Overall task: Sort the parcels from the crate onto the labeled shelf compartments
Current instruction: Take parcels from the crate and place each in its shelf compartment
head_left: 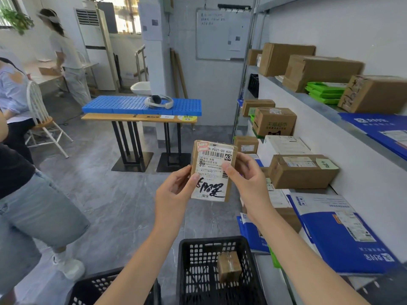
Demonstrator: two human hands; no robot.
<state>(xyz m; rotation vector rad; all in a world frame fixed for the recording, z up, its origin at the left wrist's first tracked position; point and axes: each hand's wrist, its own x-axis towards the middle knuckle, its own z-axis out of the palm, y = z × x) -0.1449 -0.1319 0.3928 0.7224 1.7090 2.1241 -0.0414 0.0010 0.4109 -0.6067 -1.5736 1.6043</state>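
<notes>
While both our hands hold it, the parcel (pixel 212 170): small flat brown carton, upright in the air in front of us, above the floor, beyond the crate and left of the shelving unit, touching neither.
Label: white sheet over most of the front, with a barcode, "P021-00 A32", a black "63" block, two red-outlined boxes at the top corner and a thick black marker scrawl low down.
Left hand (pixel 174 192): grips the parcel's left edge, thumb on the label, fingers curled behind.
Right hand (pixel 246 181): grips the right edge the same way, thumb on the front.
Crate (pixel 187 271): black, slotted, one of two we count; inside it one taped box (pixel 229 268), brown.
Second crate (pixel 99 285): cut off by the bottom edge and crossed by our left forearm; its inside is hidden.
Shelving unit (pixel 312 102): on the top level we count four brown cartons (pixel 319 71) and one stack of green bags (pixel 326 92); blue mailers (pixel 343 236) lie lower, partly overlapped.
Hard to read: the label's fine print is too blurred for us.
</notes>
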